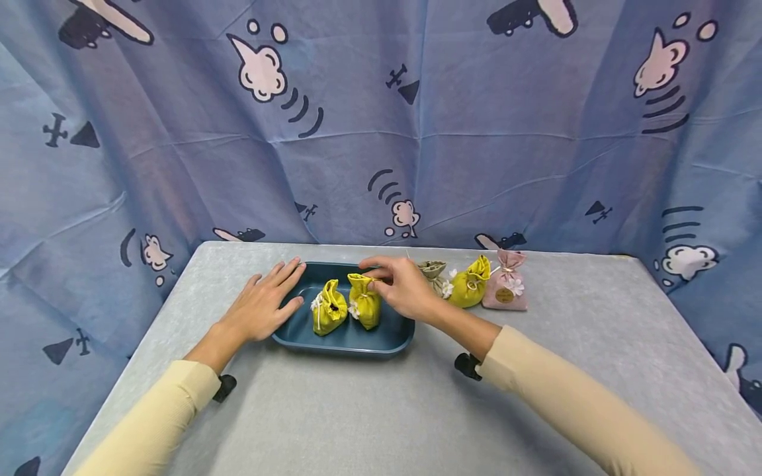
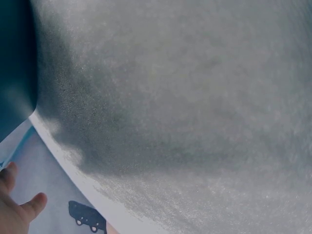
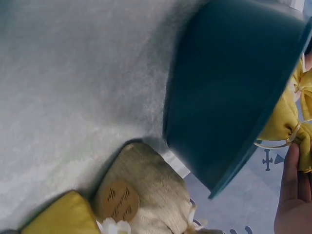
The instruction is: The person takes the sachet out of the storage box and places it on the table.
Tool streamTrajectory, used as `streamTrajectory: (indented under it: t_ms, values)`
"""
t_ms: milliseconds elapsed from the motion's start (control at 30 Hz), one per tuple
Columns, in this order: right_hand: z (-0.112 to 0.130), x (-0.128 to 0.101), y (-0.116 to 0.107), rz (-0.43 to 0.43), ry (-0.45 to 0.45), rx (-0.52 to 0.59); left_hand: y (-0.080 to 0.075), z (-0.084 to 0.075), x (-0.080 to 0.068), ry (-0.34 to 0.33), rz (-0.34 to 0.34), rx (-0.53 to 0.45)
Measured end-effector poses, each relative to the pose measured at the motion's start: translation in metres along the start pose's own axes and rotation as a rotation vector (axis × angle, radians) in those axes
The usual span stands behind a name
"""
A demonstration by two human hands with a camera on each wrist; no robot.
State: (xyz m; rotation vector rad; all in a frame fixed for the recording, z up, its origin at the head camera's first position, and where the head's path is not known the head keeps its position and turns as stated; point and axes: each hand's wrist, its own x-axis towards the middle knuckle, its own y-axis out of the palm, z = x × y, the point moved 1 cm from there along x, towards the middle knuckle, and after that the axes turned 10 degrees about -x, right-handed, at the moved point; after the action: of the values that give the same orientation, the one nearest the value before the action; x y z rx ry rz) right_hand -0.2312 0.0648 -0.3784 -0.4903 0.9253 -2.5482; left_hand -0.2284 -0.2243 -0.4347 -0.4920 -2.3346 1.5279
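Matt cloth pouches (image 1: 364, 301), smooth glossy blue tray (image 1: 348, 340), felt-like grey tabletop (image 1: 381, 410)

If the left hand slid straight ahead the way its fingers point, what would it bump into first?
Probably the dark blue tray. The left hand lies flat beside it, fingertips already at its left rim. Further along that line stands the yellow pouch, though depth is hard to judge.

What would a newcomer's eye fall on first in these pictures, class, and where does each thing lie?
Two bright yellow pouches stand in a dark blue tray mid-table; the right hand pinches the top of the right one while the left hand rests flat on the tray's left rim. Right of the tray sit a beige pouch, another yellow pouch and a pink pouch.
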Motion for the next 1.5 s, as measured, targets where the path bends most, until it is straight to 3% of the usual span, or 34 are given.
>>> streamTrajectory:
  t_ms: [367,767,1100,1500]
  values:
    - [0.011,-0.009,-0.020,0.039,-0.029,-0.021,0.000,0.000,0.000,-0.001,0.007,0.002]
    - [0.021,-0.024,-0.062,0.008,-0.079,-0.067,0.000,-0.003,0.000,0.011,-0.015,-0.001]
    - [0.018,-0.036,-0.089,-0.024,-0.109,-0.094,0.001,0.000,0.000,0.006,-0.005,0.015]
    - [0.001,-0.062,-0.119,-0.033,-0.065,-0.144,0.000,0.000,0.000,-0.003,0.001,0.014]
